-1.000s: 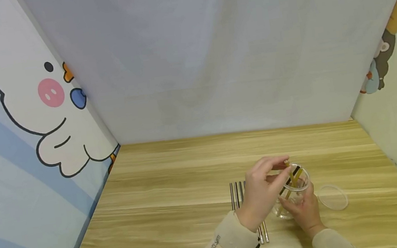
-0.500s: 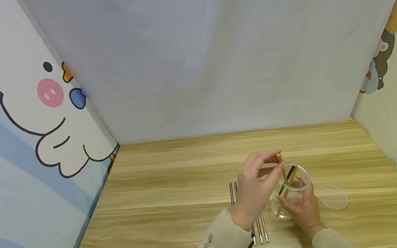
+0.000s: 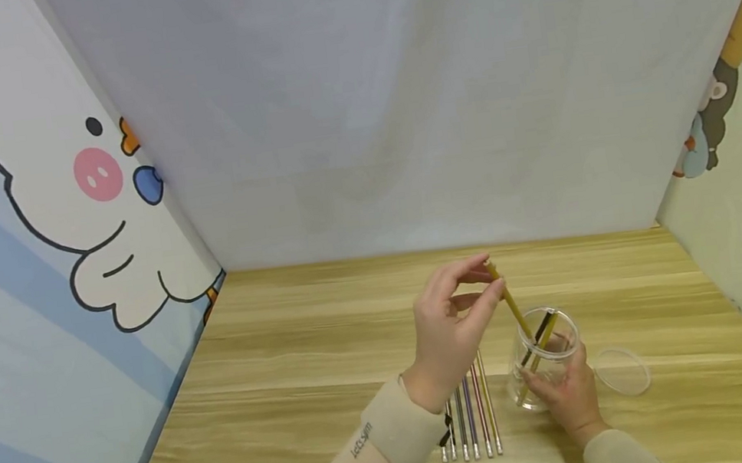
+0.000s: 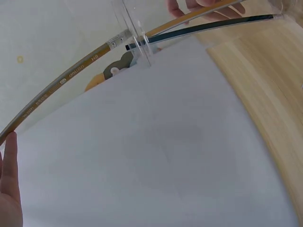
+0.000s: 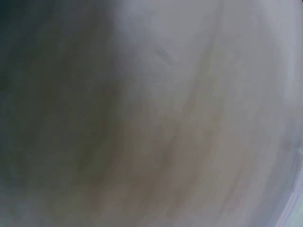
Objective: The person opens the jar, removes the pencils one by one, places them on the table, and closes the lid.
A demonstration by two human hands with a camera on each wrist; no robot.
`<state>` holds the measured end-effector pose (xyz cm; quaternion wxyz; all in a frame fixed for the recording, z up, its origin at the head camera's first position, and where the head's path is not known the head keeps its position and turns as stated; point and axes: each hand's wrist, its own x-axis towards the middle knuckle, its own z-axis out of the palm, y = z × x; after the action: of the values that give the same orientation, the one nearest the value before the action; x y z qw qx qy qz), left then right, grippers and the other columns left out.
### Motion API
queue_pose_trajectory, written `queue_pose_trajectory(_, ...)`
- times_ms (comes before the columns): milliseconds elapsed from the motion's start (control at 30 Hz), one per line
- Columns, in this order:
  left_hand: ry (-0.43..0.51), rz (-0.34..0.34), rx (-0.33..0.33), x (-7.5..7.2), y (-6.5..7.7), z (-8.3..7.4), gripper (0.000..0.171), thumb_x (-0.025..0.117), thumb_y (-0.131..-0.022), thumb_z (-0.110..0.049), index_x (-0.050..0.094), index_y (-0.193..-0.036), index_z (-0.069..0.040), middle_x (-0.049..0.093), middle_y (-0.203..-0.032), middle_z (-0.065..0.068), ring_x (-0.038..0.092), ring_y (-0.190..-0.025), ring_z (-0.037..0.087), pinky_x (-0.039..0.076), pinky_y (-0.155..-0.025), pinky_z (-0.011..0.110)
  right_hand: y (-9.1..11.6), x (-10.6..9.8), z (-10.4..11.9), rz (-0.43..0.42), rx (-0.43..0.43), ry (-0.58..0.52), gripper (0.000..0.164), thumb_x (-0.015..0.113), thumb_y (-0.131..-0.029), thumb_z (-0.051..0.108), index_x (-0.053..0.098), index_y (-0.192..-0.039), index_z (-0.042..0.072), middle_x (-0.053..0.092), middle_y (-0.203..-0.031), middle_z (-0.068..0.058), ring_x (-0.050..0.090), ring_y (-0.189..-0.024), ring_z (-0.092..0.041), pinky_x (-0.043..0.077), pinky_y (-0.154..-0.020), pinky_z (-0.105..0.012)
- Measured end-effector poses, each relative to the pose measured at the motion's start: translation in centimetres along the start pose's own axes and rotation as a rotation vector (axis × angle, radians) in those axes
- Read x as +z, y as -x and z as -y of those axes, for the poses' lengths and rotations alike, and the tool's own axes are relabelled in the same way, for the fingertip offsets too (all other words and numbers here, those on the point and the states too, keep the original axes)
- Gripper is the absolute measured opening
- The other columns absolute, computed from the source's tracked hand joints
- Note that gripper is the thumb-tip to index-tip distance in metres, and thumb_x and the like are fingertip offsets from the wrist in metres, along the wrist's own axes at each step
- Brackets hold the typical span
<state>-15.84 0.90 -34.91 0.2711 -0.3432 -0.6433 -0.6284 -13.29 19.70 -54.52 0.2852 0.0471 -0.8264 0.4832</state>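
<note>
Left hand [image 3: 446, 330] pinches a yellow pencil [image 3: 516, 312] between thumb and fingers near its upper end, holding it on a slant with the lower end at the mouth of the jar; whether that end is past the rim, I cannot tell. Beneath and beyond the wrist, six pencils [image 3: 472, 424] lie side by side on the bench [image 3: 329, 345], pale ends toward the person; the sleeve hides part of the row.

Each should be light and stiff, with a smooth, slightly slick coat; the curve in the left wrist view is probably the lens. They look easy to roll, so a fingertip pinch close to one end seems best. The points, if any, look unsharpened or out of sight.

Next comes one clear jar [image 3: 556, 356], upright, with two pencils leaning inside: one black [image 3: 545, 325] and one yellow. It is probably light, hard and slippery; glass or plastic, I cannot tell. Its body offers the surest hold, and there the right hand [image 3: 567, 396] wraps thumb and fingers around it. Farthest right, one clear disc [image 3: 623, 372], likely the lid, lies flat; its thin edge is the place to lift.
</note>
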Motion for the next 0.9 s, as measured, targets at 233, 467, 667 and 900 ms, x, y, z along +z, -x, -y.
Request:
queue_pose_trajectory(233,0.051,0.003,0.039,-1.0,-1.2,-0.2,0.032,0.067,-0.086,0.013,0.059,-0.117,0.012,0.064,-0.098,0.027,0.069,-0.085,0.037,0.063,-0.072,0.027,0.0,-0.1,-0.1,0.008,0.010,-0.003,0.077,0.078,-0.068,0.001,0.034,-0.131,-0.009,0.061,-0.117,-0.030,0.040,-0.109,0.022,0.027,-0.098,0.003)
queue_pose_trajectory(467,0.014,-0.046,0.018,-2.7,-2.1,0.0,0.033,0.065,-0.088,0.011,0.058,-0.120,0.012,0.061,-0.103,0.028,0.065,-0.090,0.040,0.063,-0.073,0.030,0.1,0.1,-0.3,0.004,0.015,0.007,0.077,0.078,-0.068,0.003,0.035,-0.131,-0.008,0.061,-0.117,-0.031,0.040,-0.108,0.023,0.028,-0.097,0.003)
queue_pose_trajectory(667,-0.029,-0.069,-0.050,-4.5,-2.3,0.5,0.033,0.063,-0.091,0.009,0.059,-0.123,0.011,0.062,-0.106,0.028,0.064,-0.090,0.039,0.063,-0.072,0.031,0.0,0.2,-0.4,0.001,-0.029,-0.003,0.076,0.078,-0.068,0.001,0.035,-0.129,-0.009,0.060,-0.115,-0.030,0.041,-0.110,0.022,0.028,-0.099,0.003)
queue_pose_trajectory(900,-0.155,-0.056,-0.085,-6.0,-1.8,1.1,0.034,0.066,-0.089,0.007,0.061,-0.124,0.009,0.065,-0.105,0.024,0.068,-0.089,0.035,0.062,-0.069,0.027,0.0,0.1,-0.3,-0.009,-0.029,0.010,0.074,0.077,-0.068,0.002,0.035,-0.129,-0.009,0.061,-0.114,-0.031,0.040,-0.108,0.023,0.029,-0.097,0.004)
